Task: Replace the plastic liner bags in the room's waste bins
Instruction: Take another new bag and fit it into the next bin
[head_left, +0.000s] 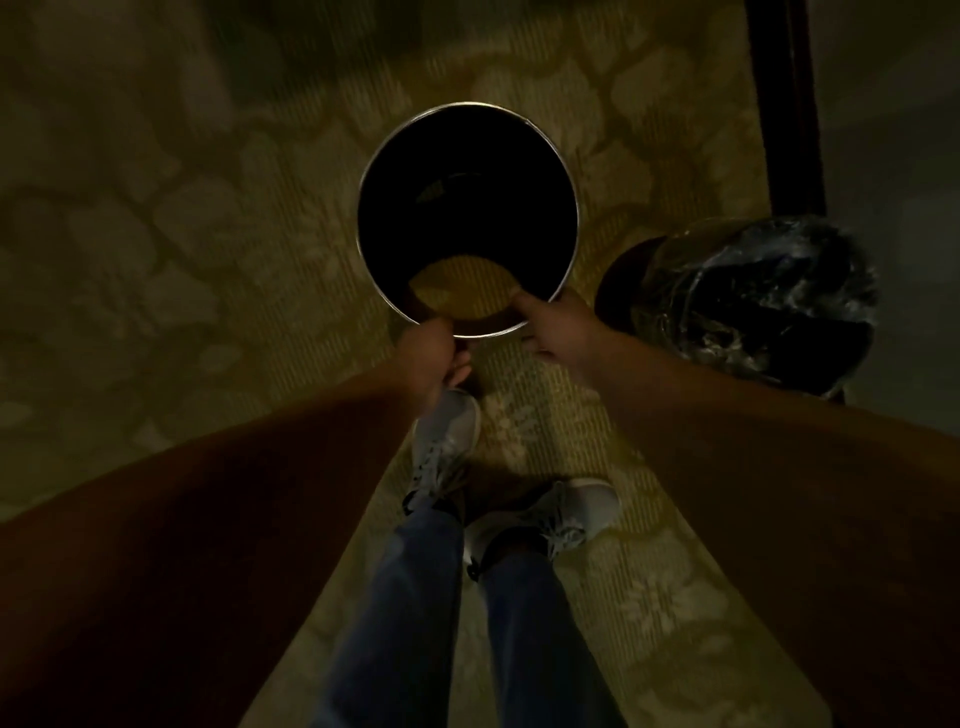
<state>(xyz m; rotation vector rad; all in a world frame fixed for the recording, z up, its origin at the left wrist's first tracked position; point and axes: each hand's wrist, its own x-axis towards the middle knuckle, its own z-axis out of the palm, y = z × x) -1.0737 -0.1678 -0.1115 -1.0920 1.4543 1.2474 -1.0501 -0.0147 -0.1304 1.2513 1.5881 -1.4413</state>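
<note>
Both hands, the left hand (426, 353) and right hand (550, 325), are pinching the waste bin (467, 218) rim (grip clamped); keeping it level should help.

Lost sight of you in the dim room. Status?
Left hand, right hand grip near rim of round bin. No liner visible inside. Second bin, bagged, stands right. Nothing blocking.

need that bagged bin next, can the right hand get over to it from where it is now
Probably yes. The right hand grips the rim of the metal ring, and the bagged bin stands just beside it on the carpet, nothing between. It must let go first.
</note>
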